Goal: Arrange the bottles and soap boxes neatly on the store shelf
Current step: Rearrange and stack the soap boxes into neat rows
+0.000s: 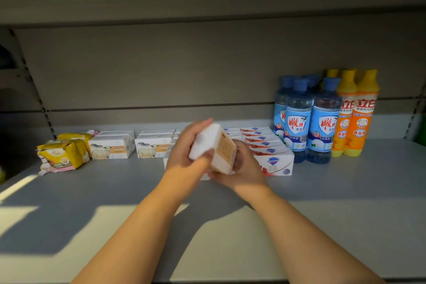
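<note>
4 blue btls (298, 122), 3 orange btls (367, 122), 1 held soap box (207, 138), stacks (265, 144) uncountable.

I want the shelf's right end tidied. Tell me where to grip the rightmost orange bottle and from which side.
Grip the rightmost orange bottle round its labelled body, coming from the front-right: it stands upright, its right side is free, and the neighbouring orange bottle crowds its left. The hands, left hand and right hand, hold a white soap box, so free one first.

Shop: metal display shelf (69, 203) stocked with rowed soap boxes (272, 152), detergent bottles (322, 122).
</note>
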Available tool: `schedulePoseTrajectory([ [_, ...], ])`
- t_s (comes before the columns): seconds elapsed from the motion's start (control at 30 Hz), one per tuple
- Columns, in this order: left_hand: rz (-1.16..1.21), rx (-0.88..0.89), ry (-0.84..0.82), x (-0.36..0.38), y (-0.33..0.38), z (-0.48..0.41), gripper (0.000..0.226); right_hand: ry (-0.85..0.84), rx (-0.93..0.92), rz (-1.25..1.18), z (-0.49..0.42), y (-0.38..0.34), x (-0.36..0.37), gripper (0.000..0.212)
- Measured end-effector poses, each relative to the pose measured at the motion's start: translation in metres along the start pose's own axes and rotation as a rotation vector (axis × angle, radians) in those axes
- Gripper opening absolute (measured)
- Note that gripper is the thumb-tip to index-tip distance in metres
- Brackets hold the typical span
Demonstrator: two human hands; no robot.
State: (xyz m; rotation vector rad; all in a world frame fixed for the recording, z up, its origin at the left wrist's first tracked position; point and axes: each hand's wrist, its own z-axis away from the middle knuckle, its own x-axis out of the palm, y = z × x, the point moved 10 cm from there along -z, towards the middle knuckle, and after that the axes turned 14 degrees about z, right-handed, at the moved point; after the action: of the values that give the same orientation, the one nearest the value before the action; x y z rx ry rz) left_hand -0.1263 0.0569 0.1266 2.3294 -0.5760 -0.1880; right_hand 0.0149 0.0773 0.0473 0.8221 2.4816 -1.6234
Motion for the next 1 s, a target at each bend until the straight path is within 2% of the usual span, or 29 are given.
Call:
schedulePoseTrajectory([
  [0.13,0.305,-0.320,0.278,-0.021,-0.041,-0.001,0.034,0.156,-0.046,-0.047,0.001,-0.009,-0.018,0.070],
  [0.27,0.691,-0.514,0.447,-0.020,-0.069,0.005,0.027,0.270,-0.154,-0.109,0.008,-0.030,-0.032,0.082],
  [0.33,0.857,-0.712,0.471,-0.009,-0.085,0.017,0.034,0.274,-0.213,-0.096,0.012,-0.040,-0.030,0.085],
  [0.43,0.968,-1.036,0.390,0.011,-0.100,0.038,0.036,0.228,-0.245,-0.029,0.015,-0.045,-0.020,0.094],
  [0.5,0.866,-1.176,0.320,0.015,-0.105,0.048,0.038,0.189,-0.252,0.075,0.014,-0.043,-0.013,0.078],
  [0.57,0.546,-1.158,0.259,0.002,-0.109,0.049,0.038,0.107,-0.205,0.098,0.011,-0.036,-0.004,0.059],
  [0.67,0.231,-1.060,0.286,-0.020,-0.104,0.039,0.046,-0.095,-0.157,0.052,0.011,-0.022,0.019,0.060],
  [0.8,-0.084,-0.797,0.304,-0.045,-0.084,0.013,0.041,-0.106,-0.082,-0.033,0.010,-0.016,0.026,0.037],
  [0.9,-0.147,-0.541,0.282,-0.050,-0.063,-0.006,0.041,-0.057,0.026,-0.059,0.008,-0.013,0.016,0.031],
  [1.0,0.107,-0.536,0.198,-0.041,-0.065,-0.011,0.040,-0.004,0.076,0.011,0.007,-0.012,0.001,0.025],
])
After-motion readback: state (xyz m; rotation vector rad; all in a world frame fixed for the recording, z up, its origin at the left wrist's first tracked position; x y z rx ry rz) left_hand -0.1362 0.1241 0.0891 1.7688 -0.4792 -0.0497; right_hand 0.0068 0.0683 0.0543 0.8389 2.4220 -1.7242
